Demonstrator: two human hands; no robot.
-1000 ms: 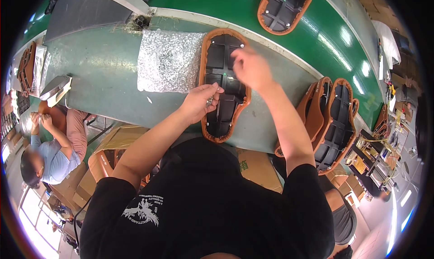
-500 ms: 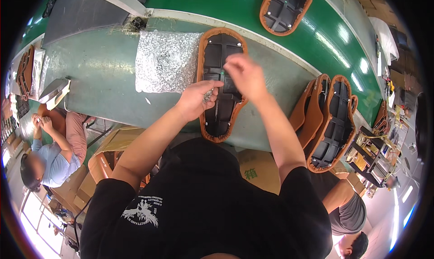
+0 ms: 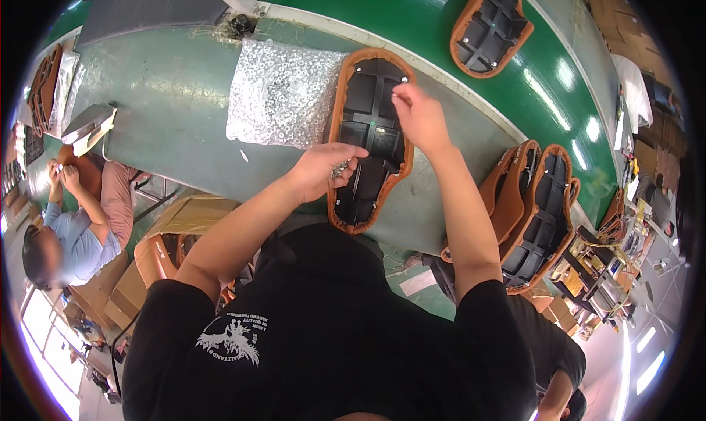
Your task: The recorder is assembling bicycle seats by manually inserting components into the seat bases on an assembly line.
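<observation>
A long padded seat [image 3: 360,116] lies underside up on the bench, with brown cover edges folded around a ribbed black plastic base. My left hand [image 3: 323,171] is curled over its lower left part, holding a bunch of small metal pieces in the palm; thumb and forefinger point across the base. At the seat's upper right edge, my right hand [image 3: 423,118] has its fingertips pinched together, close to a small white fitting [image 3: 404,80]. Whatever is in that pinch is too small to make out. A clear bag [image 3: 283,94] full of small shiny ring-like pieces lies against the seat's left side.
Several similar seats [image 3: 540,208] stand stacked at the bench's right. Another seat [image 3: 493,27] lies on the green surface beyond the metal rail [image 3: 331,27]. An open carton [image 3: 180,230] is below left. One co-worker [image 3: 81,233] sits left; another [image 3: 551,347] is at lower right.
My right hand has moved from over the middle of the seat's base up to its upper right edge. My left hand stays over the seat. The whole view has shifted slightly.
</observation>
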